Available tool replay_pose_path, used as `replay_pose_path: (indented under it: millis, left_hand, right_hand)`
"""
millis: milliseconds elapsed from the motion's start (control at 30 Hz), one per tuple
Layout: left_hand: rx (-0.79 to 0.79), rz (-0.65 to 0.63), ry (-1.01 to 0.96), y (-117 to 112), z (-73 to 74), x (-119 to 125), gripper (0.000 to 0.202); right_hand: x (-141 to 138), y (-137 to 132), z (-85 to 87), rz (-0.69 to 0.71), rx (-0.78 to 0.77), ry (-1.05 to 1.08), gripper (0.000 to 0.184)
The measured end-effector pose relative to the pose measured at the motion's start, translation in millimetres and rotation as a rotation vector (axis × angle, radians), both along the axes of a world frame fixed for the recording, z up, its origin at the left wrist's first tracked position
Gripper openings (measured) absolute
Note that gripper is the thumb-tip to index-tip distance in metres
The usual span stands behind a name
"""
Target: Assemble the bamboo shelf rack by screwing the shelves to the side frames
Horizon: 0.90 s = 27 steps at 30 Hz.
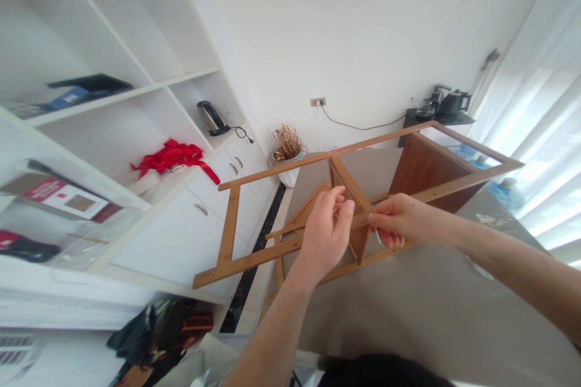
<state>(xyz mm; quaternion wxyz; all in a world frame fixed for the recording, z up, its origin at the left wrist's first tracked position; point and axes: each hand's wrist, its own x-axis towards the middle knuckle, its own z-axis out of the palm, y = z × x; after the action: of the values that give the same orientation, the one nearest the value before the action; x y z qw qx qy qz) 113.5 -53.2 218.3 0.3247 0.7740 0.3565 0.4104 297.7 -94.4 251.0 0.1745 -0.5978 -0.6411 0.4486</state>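
Note:
A wooden rack frame [254, 262], with long side rails, crosspieces and panels, lies on its side in front of me. Over its near rail is my left hand [327, 230], fingers loosely curled and thumb apart, with nothing visible in it. My right hand [394, 222] is closed in a pinch at the same rail, a little farther right. From its fingertips a thin, pale rod [378, 237], which looks like an Allen key, hangs down beside the rail. The end of that rod at the wood is hidden by the fingers. A brown wooden panel [420, 166] stands inside the frame's right part.
Beneath the frame is a grey tabletop [436, 296]. White shelves [136, 97] on the left hold a kettle [211, 118], red ribbon [170, 156] and boxes. A plant pot [290, 169] stands behind. Plastic bottles [508, 192] are by the curtain [540, 133].

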Motion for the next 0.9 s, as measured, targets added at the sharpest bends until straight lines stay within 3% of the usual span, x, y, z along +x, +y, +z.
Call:
replay_pose_path:
  millis: [100,233,333,400,500,600,700,900]
  left_hand:
    - [-0.005,-0.007,0.009,-0.5,-0.2,0.2,0.031]
    - [-0.018,-0.011,0.009,-1.8,-0.1,-0.1,0.032]
    - [-0.017,-0.010,0.007,-2.2,-0.2,-0.3,0.033]
    - [-0.016,-0.011,0.008,-1.9,-0.1,-0.6,0.032]
    - [-0.017,-0.012,0.002,-1.0,0.9,-1.9,0.032]
    - [-0.018,-0.005,-0.003,-0.2,2.0,-3.5,0.032]
    - [-0.029,0.003,-0.013,-0.3,1.8,-3.3,0.033]
    - [0.000,0.056,-0.100,-1.7,-2.3,-0.9,0.037]
  right_hand:
    - [0.8,-4.1,-4.3,-0.054,0.025,-0.025,0.046]
    - [4.4,-13.6,10.1,0.002,0.210,-0.394,0.046]
    - [9.4,-18.2,22.4,0.050,0.409,-0.626,0.031]
    - [12.4,-18.7,26.6,0.169,0.580,-0.675,0.023]
    - [12.9,-15.7,28.2,0.429,0.745,-0.633,0.028]
    - [8.1,-11.1,28.5,0.588,0.779,-0.644,0.023]
    - [0.9,-8.0,30.4,0.648,0.806,-0.734,0.021]
    - [-17.7,-1.0,35.6,0.525,0.772,-0.873,0.014]
